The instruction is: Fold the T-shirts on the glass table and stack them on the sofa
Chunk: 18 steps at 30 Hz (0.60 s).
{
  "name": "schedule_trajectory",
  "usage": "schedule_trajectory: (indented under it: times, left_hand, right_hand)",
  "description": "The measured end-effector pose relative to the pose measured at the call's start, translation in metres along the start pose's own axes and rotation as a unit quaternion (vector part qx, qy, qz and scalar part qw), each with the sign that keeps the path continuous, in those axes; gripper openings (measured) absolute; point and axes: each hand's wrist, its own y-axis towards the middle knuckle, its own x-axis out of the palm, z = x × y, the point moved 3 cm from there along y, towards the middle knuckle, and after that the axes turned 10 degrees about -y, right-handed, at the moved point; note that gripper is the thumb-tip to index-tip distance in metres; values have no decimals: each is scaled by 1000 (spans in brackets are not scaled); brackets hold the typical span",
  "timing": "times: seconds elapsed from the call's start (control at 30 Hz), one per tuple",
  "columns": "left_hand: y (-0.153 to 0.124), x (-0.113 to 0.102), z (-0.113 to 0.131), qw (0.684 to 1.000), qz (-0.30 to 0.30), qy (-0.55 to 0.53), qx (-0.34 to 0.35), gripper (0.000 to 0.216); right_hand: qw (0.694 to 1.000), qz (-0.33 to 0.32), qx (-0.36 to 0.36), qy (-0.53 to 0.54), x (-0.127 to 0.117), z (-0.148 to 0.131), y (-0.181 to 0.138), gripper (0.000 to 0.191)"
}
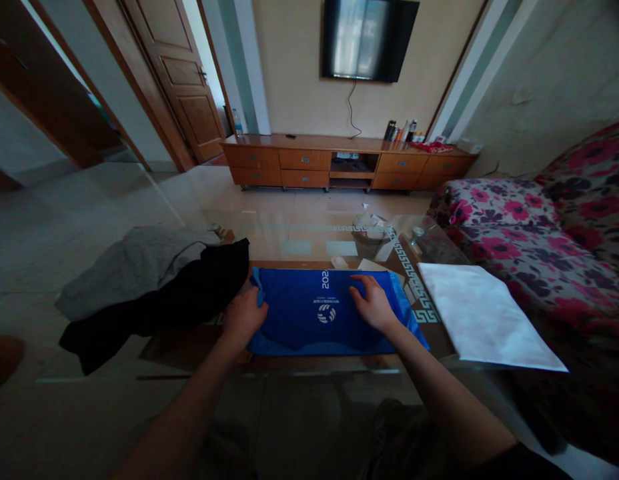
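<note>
A blue shirt (pixel 309 313) with white print lies folded flat on the glass table (pixel 299 243) in front of me. My left hand (pixel 243 315) is closed on the shirt's left edge, a fold of blue cloth sticking up between the fingers. My right hand (pixel 372 301) lies flat on the shirt's right half, palm down with its fingers stretched toward the far edge.
A grey garment (pixel 134 263) and a black garment (pixel 189 293) are heaped on the table's left. A folded white cloth (pixel 482 317) lies at the right. A floral sofa (pixel 549 233) stands to the right. A wooden TV cabinet (pixel 339 160) lines the far wall.
</note>
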Motion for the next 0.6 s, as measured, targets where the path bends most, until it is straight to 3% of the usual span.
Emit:
schedule_trajectory:
  times: [0.07,0.13,0.23,0.33,0.4,0.6]
  left_hand:
    - [-10,-9,26,999,33,30,4,27]
    - [-22,-17,56,997,52,42,35,29]
    - [-37,-21,99,995,54,25,75,30]
    - [-50,-15,133,992,25,-8,122,36]
    - [-61,-8,150,986,-13,-43,159,39]
    - [-112,11,178,932,-186,-199,238,34]
  right_hand:
    - [991,-50,18,125,13,-21,4,34]
    - [960,-96,58,258,27,-41,6,33]
    - [878,-165,168,417,48,-65,6,47]
    - [797,-220,249,505,58,-76,7,53]
    - [787,-224,256,515,56,-78,10,49]
    - [821,-209,250,468,44,-66,17,33]
